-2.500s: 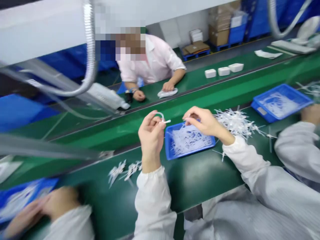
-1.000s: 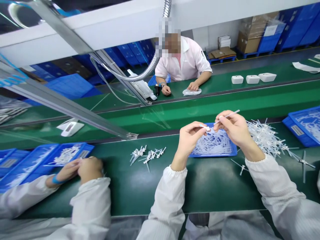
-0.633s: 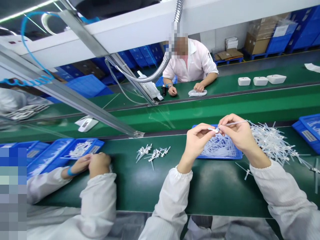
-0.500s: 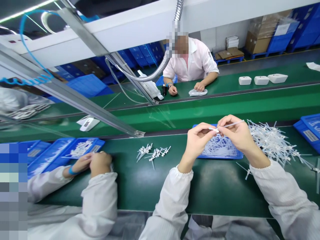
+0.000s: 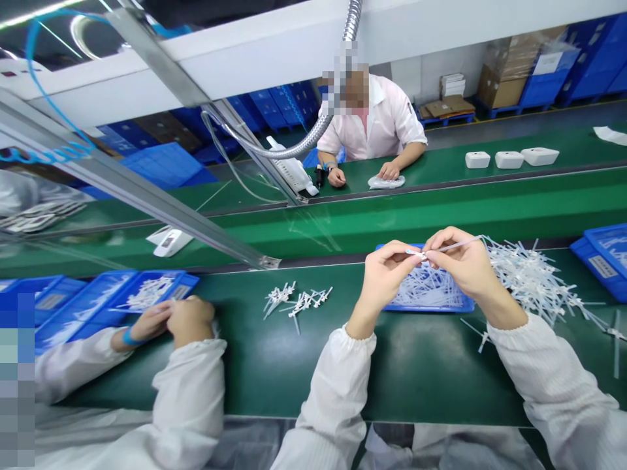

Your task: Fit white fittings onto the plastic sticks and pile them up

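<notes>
Between the fingertips of my left hand [image 5: 386, 277] is a small white plastic connector [image 5: 417, 255]. My right hand [image 5: 458, 267] pinches a thin translucent tube [image 5: 458, 245], one end of which meets the connector while the other points up to the right. Both hands are closed and nearly touch, raised over a blue tray [image 5: 428, 308] of loose translucent tubes [image 5: 426, 287]. Right of my right hand lies a big heap of white connectors with tubes [image 5: 529, 277]. A single connector with tubes [image 5: 484, 339] rests below my right wrist.
Small clusters of connectors with tubes [image 5: 306, 301] lie left on the green table [image 5: 294, 372]. A co-worker's hands [image 5: 189, 320] work beside blue trays [image 5: 105, 300]. Another blue tray [image 5: 605, 261] stands far right. Across the bench, a person [image 5: 375, 124] sits near white boxes [image 5: 509, 159].
My hands keep the same pinch, with the tube and connector still meeting. The whole view has shifted slightly, and the co-worker's hands at left have moved a little.
</notes>
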The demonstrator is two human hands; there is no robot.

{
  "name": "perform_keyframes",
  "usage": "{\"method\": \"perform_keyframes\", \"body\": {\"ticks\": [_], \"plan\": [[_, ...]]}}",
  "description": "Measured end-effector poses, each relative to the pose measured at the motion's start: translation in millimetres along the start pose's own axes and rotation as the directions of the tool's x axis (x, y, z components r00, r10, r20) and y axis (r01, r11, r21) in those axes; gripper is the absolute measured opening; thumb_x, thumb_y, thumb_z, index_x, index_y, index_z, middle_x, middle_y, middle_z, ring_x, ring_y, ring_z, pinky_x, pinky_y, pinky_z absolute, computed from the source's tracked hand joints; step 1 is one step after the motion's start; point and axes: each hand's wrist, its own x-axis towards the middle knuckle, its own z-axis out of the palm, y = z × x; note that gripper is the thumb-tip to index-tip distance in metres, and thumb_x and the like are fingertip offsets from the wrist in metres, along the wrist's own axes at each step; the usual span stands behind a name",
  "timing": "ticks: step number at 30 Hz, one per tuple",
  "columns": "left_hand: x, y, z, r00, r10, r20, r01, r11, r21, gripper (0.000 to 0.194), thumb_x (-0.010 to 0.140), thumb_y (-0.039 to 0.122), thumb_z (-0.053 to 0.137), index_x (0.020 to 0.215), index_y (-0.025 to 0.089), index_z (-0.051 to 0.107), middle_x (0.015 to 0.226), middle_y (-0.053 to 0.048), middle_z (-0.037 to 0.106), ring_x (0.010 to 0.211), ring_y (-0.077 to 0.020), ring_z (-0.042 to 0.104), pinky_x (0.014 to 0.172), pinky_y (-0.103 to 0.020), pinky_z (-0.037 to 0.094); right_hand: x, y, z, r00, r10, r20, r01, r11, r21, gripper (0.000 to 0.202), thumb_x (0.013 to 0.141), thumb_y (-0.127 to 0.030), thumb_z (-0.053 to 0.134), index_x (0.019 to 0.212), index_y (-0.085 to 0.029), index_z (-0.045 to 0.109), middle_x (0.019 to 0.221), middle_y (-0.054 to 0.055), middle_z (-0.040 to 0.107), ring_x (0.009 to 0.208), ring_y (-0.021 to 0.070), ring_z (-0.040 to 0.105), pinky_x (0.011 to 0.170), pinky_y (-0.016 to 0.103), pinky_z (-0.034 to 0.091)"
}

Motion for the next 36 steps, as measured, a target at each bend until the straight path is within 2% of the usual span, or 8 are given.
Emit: {"method": "perform_keyframes", "body": {"ticks": [9, 16, 20, 24, 36], "plan": [[-0.2, -0.8, -0.9, 0.997, 0.068, -0.027, -0.067, 0.996, 0.052, 0.008, 0.082, 0.023, 0.094, 0.087, 0.024, 0.088, 0.082, -0.002, 0.078, 0.074, -0.0125, 0.076, 0.071, -0.024, 0.063, 3.0, 1.7, 6.8, 0.994, 0.034, -0.100, -0.028, 0.997, 0.066, 0.041, 0.068, -0.033, 0.103, 0.079, -0.021, 0.065, 0.076, 0.000, 0.077, 0.060, 0.0107, 0.063, 0.059, 0.026, 0.054], [-0.2, 1.1, -1.8, 0.998, 0.057, -0.039, -0.052, 0.992, 0.119, 0.012, 0.081, 0.031, 0.096, 0.086, 0.024, 0.088, 0.081, -0.003, 0.078, 0.074, -0.0141, 0.074, 0.069, -0.026, 0.061, 2.6, 2.6, 4.6, 0.994, 0.013, -0.112, -0.012, 1.000, 0.004, 0.041, 0.070, -0.035, 0.101, 0.081, -0.021, 0.064, 0.081, 0.002, 0.079, 0.068, 0.0139, 0.070, 0.065, 0.029, 0.059], [-0.3, 0.2, -1.9, 0.998, 0.062, -0.025, -0.058, 0.992, 0.110, 0.011, 0.082, 0.030, 0.095, 0.087, 0.024, 0.088, 0.081, -0.003, 0.078, 0.075, -0.0138, 0.074, 0.071, -0.027, 0.061, 3.0, 2.9, 4.2, 0.994, 0.006, -0.112, -0.005, 1.000, 0.004, 0.042, 0.071, -0.038, 0.101, 0.080, -0.021, 0.063, 0.082, 0.003, 0.080, 0.071, 0.0150, 0.072, 0.068, 0.030, 0.060], [0.0, -0.2, -2.1, 0.998, 0.065, -0.013, -0.063, 0.993, 0.101, 0.007, 0.084, 0.027, 0.094, 0.087, 0.024, 0.088, 0.082, -0.003, 0.078, 0.076, -0.0129, 0.075, 0.073, -0.025, 0.060, 3.5, 3.6, 4.4, 0.993, 0.006, -0.116, -0.005, 1.000, 0.007, 0.040, 0.071, -0.036, 0.101, 0.080, -0.021, 0.065, 0.080, 0.002, 0.079, 0.067, 0.0133, 0.070, 0.065, 0.028, 0.058], [-0.2, -3.4, -4.1, 0.996, 0.077, -0.033, -0.072, 0.987, 0.145, 0.009, 0.083, 0.030, 0.095, 0.086, 0.025, 0.088, 0.084, -0.004, 0.081, 0.079, -0.0159, 0.077, 0.073, -0.028, 0.061, 2.5, 1.1, 5.6, 0.994, 0.005, -0.111, -0.010, 0.999, -0.039, 0.040, 0.069, -0.036, 0.102, 0.075, -0.021, 0.065, 0.075, 0.001, 0.077, 0.059, 0.0123, 0.065, 0.058, 0.028, 0.057]]}}
